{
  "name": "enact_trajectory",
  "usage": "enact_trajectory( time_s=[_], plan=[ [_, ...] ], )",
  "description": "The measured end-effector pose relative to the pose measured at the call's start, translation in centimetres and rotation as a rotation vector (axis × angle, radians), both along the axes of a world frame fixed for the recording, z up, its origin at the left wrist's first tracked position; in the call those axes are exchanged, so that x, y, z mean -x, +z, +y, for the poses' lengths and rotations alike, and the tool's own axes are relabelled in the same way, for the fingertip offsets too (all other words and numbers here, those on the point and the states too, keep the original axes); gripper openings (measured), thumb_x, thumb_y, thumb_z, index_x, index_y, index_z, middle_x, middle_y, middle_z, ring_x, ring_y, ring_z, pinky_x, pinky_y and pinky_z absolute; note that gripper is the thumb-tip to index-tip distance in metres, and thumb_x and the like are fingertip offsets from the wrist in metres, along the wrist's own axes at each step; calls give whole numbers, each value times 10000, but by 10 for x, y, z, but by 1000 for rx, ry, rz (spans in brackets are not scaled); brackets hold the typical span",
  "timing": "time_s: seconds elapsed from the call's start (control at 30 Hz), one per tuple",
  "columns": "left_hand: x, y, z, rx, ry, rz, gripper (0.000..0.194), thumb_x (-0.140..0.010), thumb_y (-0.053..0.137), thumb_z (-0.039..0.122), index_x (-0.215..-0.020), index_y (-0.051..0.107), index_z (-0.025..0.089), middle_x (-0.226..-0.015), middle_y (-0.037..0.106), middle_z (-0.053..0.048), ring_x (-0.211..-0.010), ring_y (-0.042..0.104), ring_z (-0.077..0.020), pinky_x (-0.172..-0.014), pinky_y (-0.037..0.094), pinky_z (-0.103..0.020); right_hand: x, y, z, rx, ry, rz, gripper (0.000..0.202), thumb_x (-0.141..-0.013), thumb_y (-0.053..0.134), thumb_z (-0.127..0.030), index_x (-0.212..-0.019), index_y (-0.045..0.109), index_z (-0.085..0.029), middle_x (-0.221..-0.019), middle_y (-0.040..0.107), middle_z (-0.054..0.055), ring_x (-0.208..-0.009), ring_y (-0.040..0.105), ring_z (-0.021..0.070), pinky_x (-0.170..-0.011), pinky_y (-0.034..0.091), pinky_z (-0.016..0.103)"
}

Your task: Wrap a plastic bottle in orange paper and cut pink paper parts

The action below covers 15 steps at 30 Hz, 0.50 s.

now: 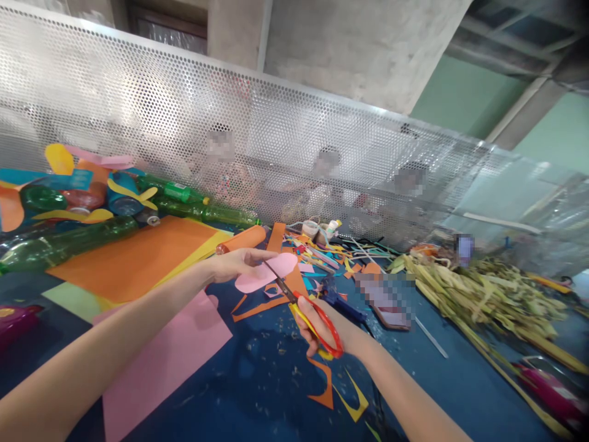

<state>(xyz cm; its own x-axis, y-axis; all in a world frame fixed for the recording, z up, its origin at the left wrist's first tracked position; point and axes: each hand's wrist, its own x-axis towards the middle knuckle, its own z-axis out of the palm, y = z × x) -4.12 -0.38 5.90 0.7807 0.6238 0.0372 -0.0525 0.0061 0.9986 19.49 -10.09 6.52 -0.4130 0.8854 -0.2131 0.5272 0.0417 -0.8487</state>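
Observation:
My left hand grips a rounded pink paper cutout near its upper left edge, a little above the blue table. In my right hand is a pair of scissors with red and yellow handles, fingers wrapped through the loops. The slightly parted blades meet the pink cutout, one of them lying across it. A large pink paper sheet lies below my left forearm. Orange paper scraps and a curved yellow scrap rest under the scissors.
Green plastic bottles and orange sheets fill the left side. A blue glue gun and a phone lie right of centre. Dried husks cover the right. Behind a perforated metal panel several people are visible.

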Motion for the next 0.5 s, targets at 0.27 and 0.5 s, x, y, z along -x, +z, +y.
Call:
enact_trajectory(
  time_s=[0.27,0.5],
  plan=[
    [-3,-6,3,-31,-42,-30,629,-708,682,187,-1302,475,218,-1294,538,-99,-1120,540,-260,-832,455,-328,2,6,-2,43,32,-9,501,-822,357,-617,-555,421,-199,-477,504,-17,-400,525,103,-440,421,204],
    [-2,-14,9,-20,-55,-71,653,-703,698,189,-1311,461,202,-1294,533,-121,-1100,559,-267,-875,450,-365,1,4,0,42,43,-25,513,-829,336,-629,-549,396,-202,-487,478,-17,-408,515,107,-454,426,217]
  ],
)
